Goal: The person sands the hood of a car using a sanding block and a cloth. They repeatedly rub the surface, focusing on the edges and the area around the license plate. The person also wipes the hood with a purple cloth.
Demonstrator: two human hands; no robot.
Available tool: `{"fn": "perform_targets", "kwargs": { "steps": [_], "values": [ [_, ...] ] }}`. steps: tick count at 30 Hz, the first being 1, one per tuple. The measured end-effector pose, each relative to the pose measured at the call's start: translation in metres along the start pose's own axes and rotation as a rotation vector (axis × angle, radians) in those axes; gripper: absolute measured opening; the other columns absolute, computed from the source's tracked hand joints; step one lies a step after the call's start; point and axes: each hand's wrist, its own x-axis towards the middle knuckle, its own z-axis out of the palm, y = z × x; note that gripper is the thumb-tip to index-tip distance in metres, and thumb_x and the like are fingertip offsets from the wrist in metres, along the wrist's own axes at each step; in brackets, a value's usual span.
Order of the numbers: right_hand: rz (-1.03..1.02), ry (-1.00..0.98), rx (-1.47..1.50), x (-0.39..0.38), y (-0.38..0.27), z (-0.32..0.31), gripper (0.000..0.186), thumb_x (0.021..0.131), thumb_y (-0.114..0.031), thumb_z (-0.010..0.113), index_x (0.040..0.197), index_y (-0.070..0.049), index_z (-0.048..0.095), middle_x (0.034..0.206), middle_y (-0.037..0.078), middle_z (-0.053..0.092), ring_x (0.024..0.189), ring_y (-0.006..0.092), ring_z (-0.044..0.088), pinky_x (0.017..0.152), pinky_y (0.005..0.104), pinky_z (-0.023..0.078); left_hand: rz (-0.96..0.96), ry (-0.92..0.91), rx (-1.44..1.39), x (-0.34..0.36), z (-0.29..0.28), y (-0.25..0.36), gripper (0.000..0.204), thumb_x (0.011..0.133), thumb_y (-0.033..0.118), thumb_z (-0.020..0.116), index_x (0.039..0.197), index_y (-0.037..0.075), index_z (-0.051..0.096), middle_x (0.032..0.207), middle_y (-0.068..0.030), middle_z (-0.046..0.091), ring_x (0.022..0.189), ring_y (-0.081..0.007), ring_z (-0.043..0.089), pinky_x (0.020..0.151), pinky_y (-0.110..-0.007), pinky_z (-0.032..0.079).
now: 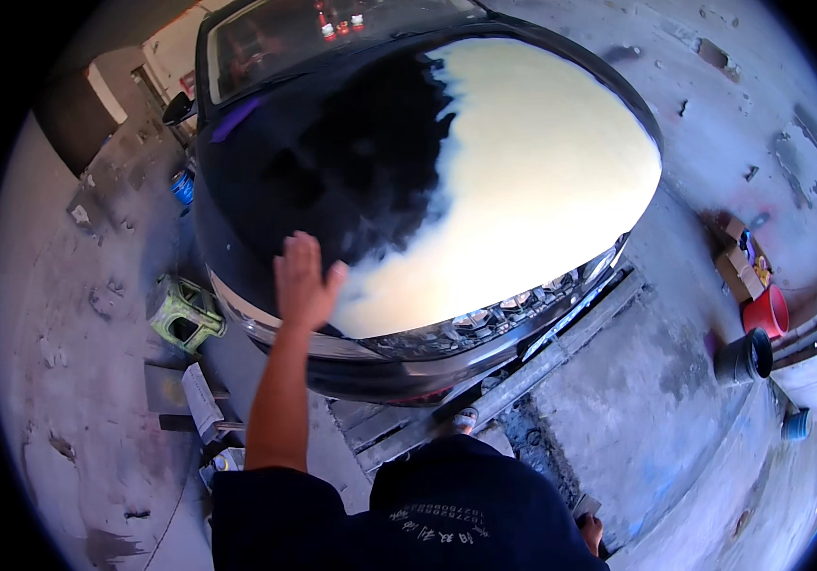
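A car bonnet (pixel 542 181) stretches out in front of me, cream on its right side and black on its left, with a ragged, smudged border between the two. My left hand (pixel 306 285) is over the near left part of it, by that border, palm down. Its fingers are stretched out and it holds nothing; whether the palm touches the surface I cannot tell. Low at the right beside my dark shirt, part of my right hand (pixel 592 535) shows, closed on a small flat grey-brown piece (pixel 585 506). The rest of that arm is hidden.
Below the bonnet runs the car's bumper (pixel 408 376). A green plastic stool (pixel 187 314) and a white box (pixel 202 400) stand left. At right are a cardboard box (pixel 740 271), a red bucket (pixel 767 312) and a black bucket (pixel 744 359). A blue can (pixel 183 187) stands by the far-left wheel.
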Motion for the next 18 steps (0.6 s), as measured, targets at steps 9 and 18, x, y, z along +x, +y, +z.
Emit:
{"fn": "perform_targets", "kwargs": {
  "steps": [9,18],
  "values": [
    [-0.011,-0.012,-0.023,-0.024,0.004,0.018,0.04,0.089,-0.037,0.053,0.094,0.001,0.066,0.089,0.022,0.067,0.088,0.039,0.064,0.078,0.0447,0.049,0.231,-0.115,-0.042,-0.007,0.001,0.132,0.092,0.093,0.063,0.036,0.15,-0.006,0.015,0.158,-0.0245,0.008,0.149,-0.0352,0.004,0.12,-0.044,0.003],
    [-0.146,-0.03,-0.076,-0.045,0.023,0.037,0.031,0.087,-0.036,0.055,0.097,-0.009,0.066,0.088,0.017,0.066,0.086,0.0374,0.064,0.076,0.0451,0.051,0.164,-0.098,-0.032,0.016,0.004,0.08,0.081,0.096,0.055,0.041,0.151,-0.001,0.021,0.159,-0.0201,0.016,0.148,-0.0328,0.01,0.119,-0.047,0.006]
  ]
}}
